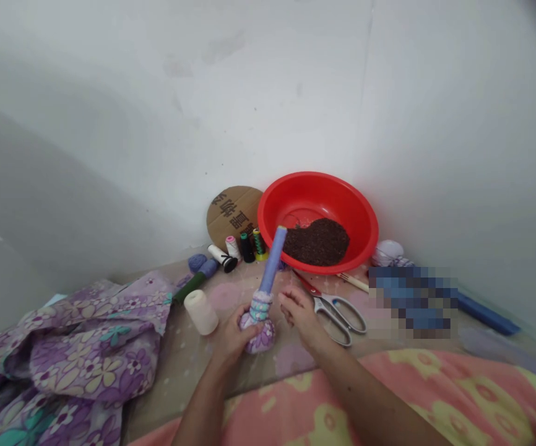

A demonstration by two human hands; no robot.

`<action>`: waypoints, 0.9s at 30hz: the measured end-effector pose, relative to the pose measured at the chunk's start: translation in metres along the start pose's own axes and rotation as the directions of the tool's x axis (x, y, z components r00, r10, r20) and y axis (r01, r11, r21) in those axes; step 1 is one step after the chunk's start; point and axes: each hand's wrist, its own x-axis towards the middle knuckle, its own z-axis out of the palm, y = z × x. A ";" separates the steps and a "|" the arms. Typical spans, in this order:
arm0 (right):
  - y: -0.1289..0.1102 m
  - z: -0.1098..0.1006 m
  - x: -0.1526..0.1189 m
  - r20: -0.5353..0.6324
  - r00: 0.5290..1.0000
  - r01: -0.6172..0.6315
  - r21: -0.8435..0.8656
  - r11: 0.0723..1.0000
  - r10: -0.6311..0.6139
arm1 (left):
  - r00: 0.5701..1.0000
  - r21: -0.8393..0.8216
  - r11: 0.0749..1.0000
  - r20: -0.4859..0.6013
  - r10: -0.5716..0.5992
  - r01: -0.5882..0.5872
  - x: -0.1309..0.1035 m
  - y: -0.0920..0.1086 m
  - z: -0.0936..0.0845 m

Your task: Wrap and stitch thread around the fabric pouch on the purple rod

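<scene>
Head view: left hand (236, 329) grips one floral bundle (262, 335), right hand (300, 313) pinched together by one pair of scissors (322, 300).

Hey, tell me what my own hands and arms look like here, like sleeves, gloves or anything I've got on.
Your left hand and right hand are both bare, with no gloves. No sleeve, watch or bracelet shows on either forearm as far as the picture reaches. The fingers are too small to rule out a thin ring.

Dotted surface (170, 371) — red basin (358, 214), scissors (326, 303), spools (247, 249)
</scene>
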 end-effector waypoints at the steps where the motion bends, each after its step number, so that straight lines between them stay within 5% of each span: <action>1: 0.000 -0.001 0.001 -0.017 1.000 -0.025 0.010 1.000 0.026 | 1.000 -0.046 0.999 0.005 -0.010 0.011 0.001 -0.002 0.000; 6: -0.001 -0.002 0.003 0.058 0.998 -0.019 0.000 1.000 0.019 | 0.998 -0.168 0.983 0.000 -0.070 0.069 0.004 -0.005 0.003; 12: -0.004 0.000 -0.001 0.206 0.979 -0.002 -0.016 1.000 0.005 | 0.997 -0.121 0.992 -0.077 0.014 -0.024 0.008 -0.012 -0.004; 17: 0.001 -0.002 -0.001 0.209 0.977 -0.005 -0.131 0.991 0.032 | 0.991 -0.240 0.971 -0.123 -0.046 0.016 0.013 -0.024 -0.010; 27: 0.005 -0.005 0.004 0.199 0.979 0.094 -0.240 0.966 -0.045 | 0.994 -0.131 0.991 -0.105 0.000 -0.014 0.010 -0.008 -0.007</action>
